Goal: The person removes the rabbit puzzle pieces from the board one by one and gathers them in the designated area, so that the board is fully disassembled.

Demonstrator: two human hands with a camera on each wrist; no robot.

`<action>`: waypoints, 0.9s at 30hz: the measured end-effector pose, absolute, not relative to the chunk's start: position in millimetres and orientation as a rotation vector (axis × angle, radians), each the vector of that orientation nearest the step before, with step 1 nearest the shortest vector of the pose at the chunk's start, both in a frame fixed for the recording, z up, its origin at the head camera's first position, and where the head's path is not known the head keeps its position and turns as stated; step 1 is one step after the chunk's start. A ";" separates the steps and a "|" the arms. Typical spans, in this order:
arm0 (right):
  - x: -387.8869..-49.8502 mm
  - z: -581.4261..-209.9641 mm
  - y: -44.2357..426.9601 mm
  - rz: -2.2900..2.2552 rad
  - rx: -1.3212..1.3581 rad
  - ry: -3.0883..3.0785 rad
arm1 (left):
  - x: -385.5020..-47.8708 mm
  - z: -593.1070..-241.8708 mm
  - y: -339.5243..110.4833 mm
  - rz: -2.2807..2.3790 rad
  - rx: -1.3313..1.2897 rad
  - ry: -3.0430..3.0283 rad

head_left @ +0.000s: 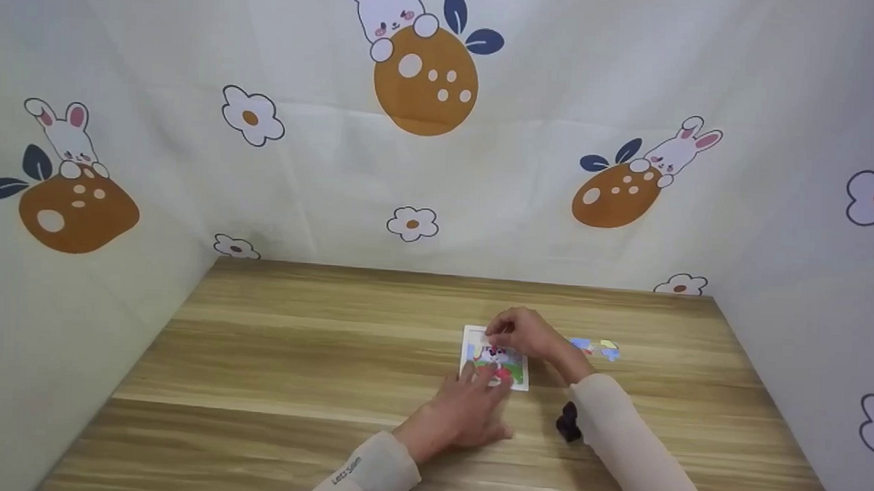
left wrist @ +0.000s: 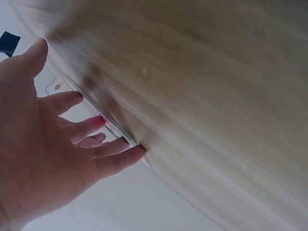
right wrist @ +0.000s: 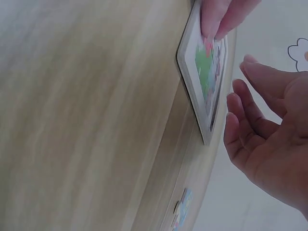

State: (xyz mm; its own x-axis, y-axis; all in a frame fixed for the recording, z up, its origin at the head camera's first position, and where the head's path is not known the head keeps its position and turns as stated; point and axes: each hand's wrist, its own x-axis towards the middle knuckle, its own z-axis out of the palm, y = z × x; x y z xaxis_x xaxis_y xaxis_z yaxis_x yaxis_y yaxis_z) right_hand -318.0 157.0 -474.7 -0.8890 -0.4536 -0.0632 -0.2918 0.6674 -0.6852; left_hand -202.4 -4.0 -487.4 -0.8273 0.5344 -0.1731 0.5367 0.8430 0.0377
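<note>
A picture puzzle in a white frame (head_left: 528,381) lies on the table, showing a cartoon animal over green and red. Spread fingers of my left hand (head_left: 467,414) rest on its lower edge; the left wrist view has this hand (left wrist: 48,144) with fingertips on the frame's edge (left wrist: 126,136). Over the puzzle's upper part is my right hand (head_left: 532,336), fingers bent and thumb near the index finger. In the right wrist view this hand (right wrist: 274,130) is beside the framed puzzle (right wrist: 204,72); whether its fingertips pinch a piece is unclear.
Loose puzzle pieces (head_left: 609,347) lie right of the frame, partly behind my right wrist, and show in the right wrist view (right wrist: 183,209). A small dark object (head_left: 568,422) sits by my right sleeve. Printed cloth (head_left: 323,176) stands around the wooden table (head_left: 274,341).
</note>
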 end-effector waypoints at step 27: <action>-318.2 -482.2 141.9 -0.997 -0.621 2.574 | -206.0 -483.8 -6.9 0.118 0.751 2.755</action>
State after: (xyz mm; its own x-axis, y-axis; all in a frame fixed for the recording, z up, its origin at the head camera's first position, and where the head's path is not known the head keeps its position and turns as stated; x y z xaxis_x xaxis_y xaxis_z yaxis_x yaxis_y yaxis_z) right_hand -318.2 141.9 -482.2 -0.8575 -0.4982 -0.1283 -0.2817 0.6633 -0.6933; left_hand -206.0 -6.9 -483.8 -0.8247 0.5079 -0.2487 0.4848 0.8614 0.1514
